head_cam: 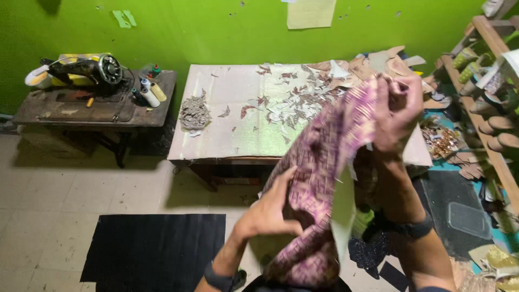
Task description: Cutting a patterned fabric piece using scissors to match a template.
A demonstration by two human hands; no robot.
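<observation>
I hold a purple patterned cloth (324, 162) up in front of the work table (227, 140), my right hand (397, 111) clenched on its top edge and my left hand (270, 211) pressed open against its lower folds, fingers closing on the fabric. The table behind the cloth is strewn with paper scraps (286, 103). Left of the table stands a sewing machine (81, 67) beside thread spools (150, 93); before the table lies a black mat (154, 246) on the floor.
</observation>
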